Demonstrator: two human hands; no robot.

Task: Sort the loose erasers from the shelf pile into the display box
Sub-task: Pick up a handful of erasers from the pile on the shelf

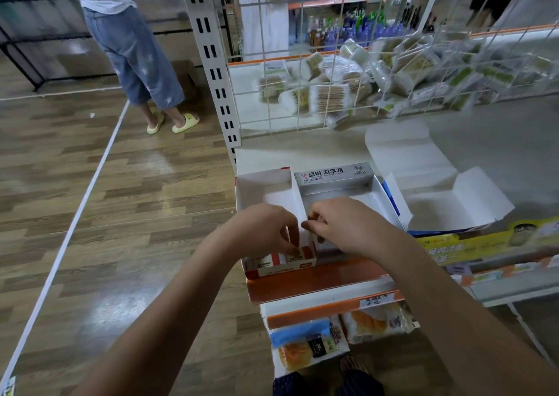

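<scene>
White wire mesh (302, 71) backs the shelf (302, 147), with packs of cotton swabs (329, 96) heaped behind it. An unfolded carton (429, 189) lies right of the display box (263, 189); a bystander (133, 50) stands on the wood floor (90, 202). Red-and-white erasers (281, 261) line the box's front. My left hand (266, 229) pinches one there; my right hand (348, 226) pinches the divider's edge.

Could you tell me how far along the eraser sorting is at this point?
Early on. A few erasers stand in the front row of the left box. The left hand is seating one there; the right hand works beside it. Most of that box and the grey box look unfilled.
</scene>
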